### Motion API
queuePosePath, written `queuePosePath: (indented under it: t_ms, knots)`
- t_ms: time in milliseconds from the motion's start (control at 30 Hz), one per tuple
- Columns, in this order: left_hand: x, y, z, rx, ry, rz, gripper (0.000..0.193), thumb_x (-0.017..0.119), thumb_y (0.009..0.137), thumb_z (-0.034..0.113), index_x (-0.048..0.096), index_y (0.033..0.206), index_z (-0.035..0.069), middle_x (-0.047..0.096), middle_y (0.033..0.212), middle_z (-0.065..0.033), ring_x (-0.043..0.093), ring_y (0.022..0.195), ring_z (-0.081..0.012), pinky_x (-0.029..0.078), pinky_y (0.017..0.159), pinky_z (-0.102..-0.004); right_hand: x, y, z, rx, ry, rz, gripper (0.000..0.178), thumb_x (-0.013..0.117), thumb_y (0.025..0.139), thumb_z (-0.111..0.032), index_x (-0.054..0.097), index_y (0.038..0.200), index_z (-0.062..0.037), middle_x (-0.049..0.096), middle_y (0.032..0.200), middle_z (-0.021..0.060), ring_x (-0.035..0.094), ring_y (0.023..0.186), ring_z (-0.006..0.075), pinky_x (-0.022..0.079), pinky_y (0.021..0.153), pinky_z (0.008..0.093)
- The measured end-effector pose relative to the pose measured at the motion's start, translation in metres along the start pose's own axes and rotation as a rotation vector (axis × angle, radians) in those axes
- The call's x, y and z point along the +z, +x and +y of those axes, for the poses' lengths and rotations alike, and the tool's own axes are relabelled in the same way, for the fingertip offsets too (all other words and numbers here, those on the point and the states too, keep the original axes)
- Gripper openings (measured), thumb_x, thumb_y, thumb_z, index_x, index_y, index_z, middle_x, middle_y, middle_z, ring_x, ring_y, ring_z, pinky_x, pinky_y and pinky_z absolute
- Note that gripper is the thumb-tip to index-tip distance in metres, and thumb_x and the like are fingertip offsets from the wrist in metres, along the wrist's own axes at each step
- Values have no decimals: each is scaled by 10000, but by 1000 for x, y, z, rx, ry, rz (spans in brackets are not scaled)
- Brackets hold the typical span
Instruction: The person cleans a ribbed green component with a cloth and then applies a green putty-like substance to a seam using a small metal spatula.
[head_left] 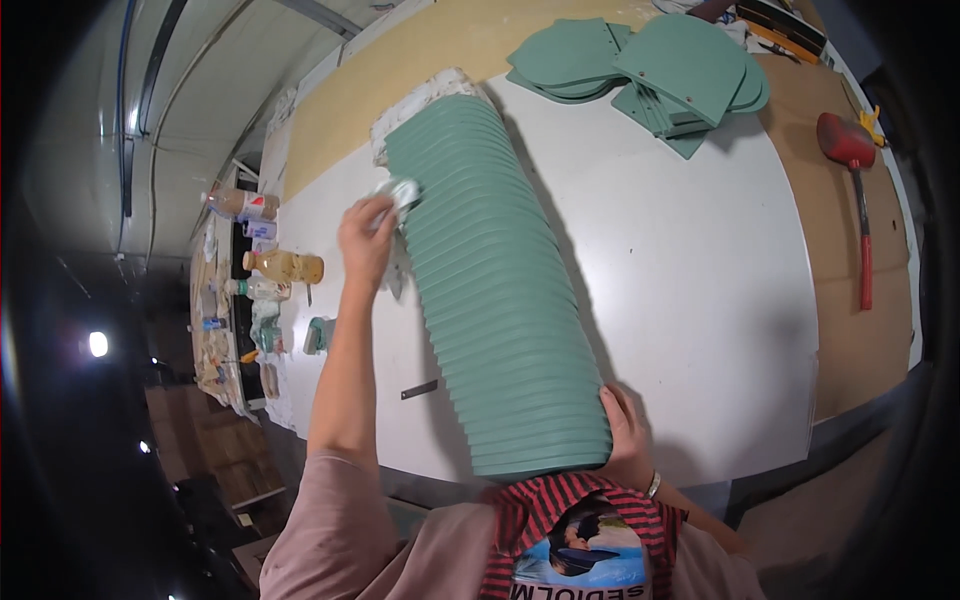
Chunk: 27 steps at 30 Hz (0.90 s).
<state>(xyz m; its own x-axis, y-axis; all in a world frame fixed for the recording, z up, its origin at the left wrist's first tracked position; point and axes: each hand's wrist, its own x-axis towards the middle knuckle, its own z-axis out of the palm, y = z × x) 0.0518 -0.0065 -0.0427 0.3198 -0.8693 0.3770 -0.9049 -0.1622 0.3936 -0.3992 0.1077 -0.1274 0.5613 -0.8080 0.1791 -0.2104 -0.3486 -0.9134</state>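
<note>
A long row of overlapping green panels (490, 270) with rounded edges runs from the far middle of the table down to my body. My left hand (366, 240) is closed on a crumpled white cloth (403, 193), which touches the row's left edge near its far end. At the near right corner, my right hand (625, 430) lies against the panels' side, fingers stretched along the edge; its thumb is hidden. Bunched whitish material (440, 84) sits at the row's far end.
More green panels (690, 65) are piled at the far right of the white table (700, 280). A mallet (848, 145) with a red handle rests on brown board (800, 180). Bottles (285, 266) stand at the left, and a dark flat strip (420, 389) lies left of the row.
</note>
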Motion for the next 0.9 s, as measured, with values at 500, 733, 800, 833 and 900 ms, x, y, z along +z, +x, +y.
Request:
queuePosePath:
  t_ms: [500, 733, 800, 833, 900]
  knots:
    - [-10, 24, -35, -79, 30, 106, 197, 708, 827, 77, 748, 1016, 40, 722, 1000, -126, 663, 916, -291, 530, 816, -378, 11, -6, 9, 60, 40, -42, 1071, 908, 581, -414, 415, 1413, 47, 436, 1393, 324, 517, 1226, 472, 477, 989, 502]
    - [72, 104, 80, 503, 224, -125, 269, 693, 834, 164, 732, 1096, 120, 689, 1173, -92, 581, 1141, -309, 443, 993, -426, 3, -2, 5, 27, 31, -74, 1126, 916, 560, -463, 392, 1419, 41, 444, 1371, 315, 517, 1204, 476, 471, 982, 523]
    - [69, 94, 52, 393, 37, -152, 245, 699, 820, 140, 753, 1058, 160, 683, 1209, -55, 579, 1144, -305, 446, 992, -427, 4, -5, 10, -19, 33, -25, 1086, 912, 597, -418, 376, 1435, 18, 442, 1377, 321, 521, 1209, 471, 473, 982, 508]
    - [62, 87, 32, 339, -6, -108, 242, 700, 816, 127, 759, 1049, 160, 688, 1201, -50, 582, 1134, -309, 445, 994, -429, 6, -6, 12, 5, 12, -32, 1038, 900, 631, -381, 375, 1438, 6, 446, 1377, 323, 522, 1212, 471, 477, 980, 498]
    - [35, 78, -2, 171, 80, -73, 239, 680, 814, 58, 783, 1003, 164, 712, 1141, -63, 598, 1014, -311, 478, 925, -398, 9, -12, 15, 13, 2, -29, 913, 860, 717, -289, 378, 1443, -19, 456, 1378, 328, 531, 1214, 468, 489, 969, 473]
